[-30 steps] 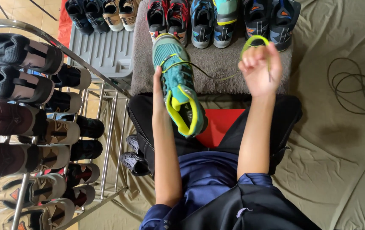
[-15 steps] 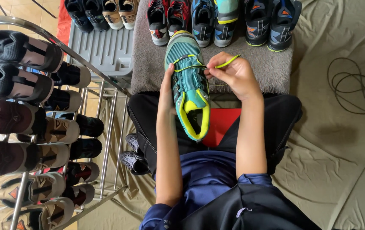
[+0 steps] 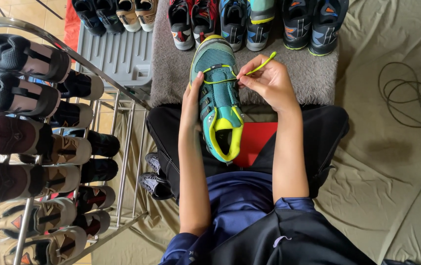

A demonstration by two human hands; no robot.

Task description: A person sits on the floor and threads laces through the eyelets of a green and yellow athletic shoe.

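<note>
over grey mat (image 3: 308,81), left hand (image 3: 192,100) grips teal shoe (image 3: 219,105), right hand (image 3: 268,83) pinching its yellow lace (image 3: 261,64)

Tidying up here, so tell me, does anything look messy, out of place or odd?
Only small things. The teal sneaker is partly laced, its yellow-green lace loose in the right hand while the left hand steadies it. A black cable lies in loose loops on the rumpled floor sheet.
</note>
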